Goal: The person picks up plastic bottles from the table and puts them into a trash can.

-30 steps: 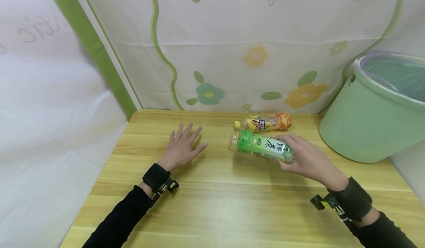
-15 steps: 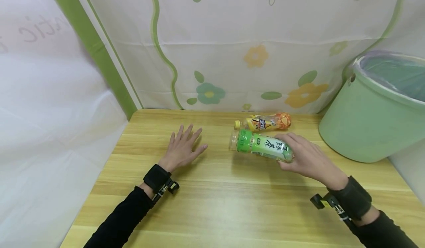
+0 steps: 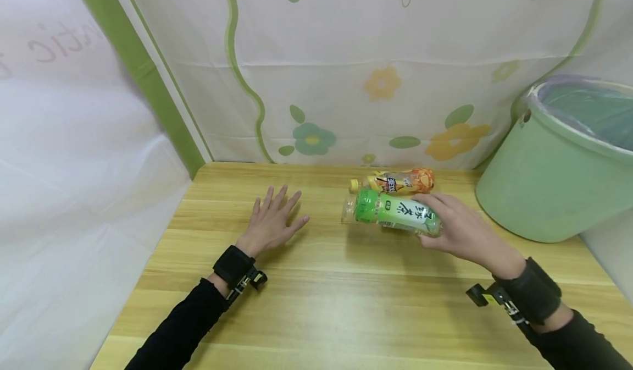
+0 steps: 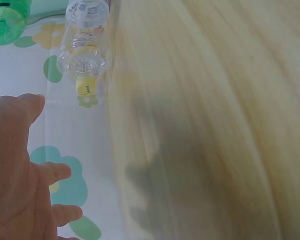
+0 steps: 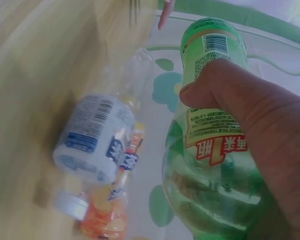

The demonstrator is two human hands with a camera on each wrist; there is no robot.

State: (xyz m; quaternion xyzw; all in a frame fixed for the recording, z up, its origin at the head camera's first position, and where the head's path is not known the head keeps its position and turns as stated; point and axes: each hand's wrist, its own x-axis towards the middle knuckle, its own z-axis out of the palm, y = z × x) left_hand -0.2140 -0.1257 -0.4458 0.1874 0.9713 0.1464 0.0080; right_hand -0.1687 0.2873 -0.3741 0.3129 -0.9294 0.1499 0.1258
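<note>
R hand [image 3: 467, 232] grips green btl. [image 3: 395, 211] rt. of ctr., slightly higher now, lift likely ongoing; L hand [image 3: 267, 228], fingers spread.

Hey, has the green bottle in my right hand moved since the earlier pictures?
Yes, slightly: in the head view, judged against the bin, the green bottle has shifted up the picture and a little to the right.

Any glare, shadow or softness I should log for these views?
Head: pale glare on the tabletop, soft shadow below the green tea bottle; left wrist: hazy, with a blurred shadow beside the left hand; right wrist: hazy too, small print on the white-labelled bottle unreadable.
</note>
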